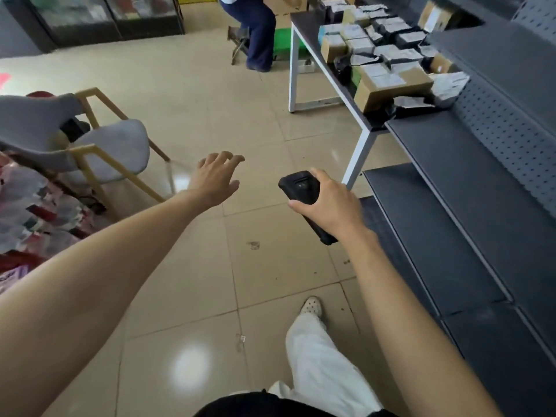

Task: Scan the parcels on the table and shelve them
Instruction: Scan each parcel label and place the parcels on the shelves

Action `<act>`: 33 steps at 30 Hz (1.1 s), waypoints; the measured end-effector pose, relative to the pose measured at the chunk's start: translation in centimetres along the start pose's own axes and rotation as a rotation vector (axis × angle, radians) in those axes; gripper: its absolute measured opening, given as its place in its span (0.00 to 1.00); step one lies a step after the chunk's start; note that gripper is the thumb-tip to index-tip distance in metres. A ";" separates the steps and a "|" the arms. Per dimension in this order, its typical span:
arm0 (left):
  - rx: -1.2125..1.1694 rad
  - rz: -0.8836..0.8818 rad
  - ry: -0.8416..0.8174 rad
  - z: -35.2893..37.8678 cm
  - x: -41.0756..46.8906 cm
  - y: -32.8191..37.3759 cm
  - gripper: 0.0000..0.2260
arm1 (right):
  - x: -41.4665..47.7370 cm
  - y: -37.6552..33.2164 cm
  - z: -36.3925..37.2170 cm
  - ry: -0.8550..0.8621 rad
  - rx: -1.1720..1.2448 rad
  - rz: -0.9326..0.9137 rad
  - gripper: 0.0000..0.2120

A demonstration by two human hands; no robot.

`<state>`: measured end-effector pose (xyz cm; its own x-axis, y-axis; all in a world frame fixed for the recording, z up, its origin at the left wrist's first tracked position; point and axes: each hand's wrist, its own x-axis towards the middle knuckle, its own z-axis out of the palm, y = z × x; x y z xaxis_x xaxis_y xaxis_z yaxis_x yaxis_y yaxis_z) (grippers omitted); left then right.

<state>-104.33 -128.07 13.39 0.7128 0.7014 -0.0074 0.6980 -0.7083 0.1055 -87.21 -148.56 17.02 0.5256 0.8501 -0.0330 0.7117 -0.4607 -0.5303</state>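
Two bare hands reach out over the tiled floor [186,85]; the left hand [215,179] is held out flat, its fingers [228,159] spread and loose, gripping nothing; the right hand [328,203] grips a black handheld scanner [296,188], thumb on its near side and fingers curled over its far edge, the broad end pointing ahead; many parcels [385,55], brown cartons and grey or black bags with white labels, lie crowded on the dark-topped desk [304,28] ahead on the right, well apart from both hands; the desk stands against the end of dark metal shelves [436,164] running along the right side; a grey chair [114,145] with a wooden frame stands on the left; another person [258,31] stands beyond the desk's far end.
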 end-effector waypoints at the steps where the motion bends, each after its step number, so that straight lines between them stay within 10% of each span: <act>1: -0.003 -0.007 -0.004 0.2 2.1 0.0 0.25 | 2.3 0.5 0.0 -0.006 -0.002 -0.002 0.35; 33: 0.114 0.245 -0.143 -3.0 76.5 -9.6 0.25 | 72.2 5.2 -7.6 0.064 0.011 0.117 0.34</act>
<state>-56.66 -67.36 14.78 0.8574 0.4962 -0.1366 0.5019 -0.8649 0.0089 -42.02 -91.55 18.29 0.6339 0.7723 -0.0412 0.6385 -0.5526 -0.5357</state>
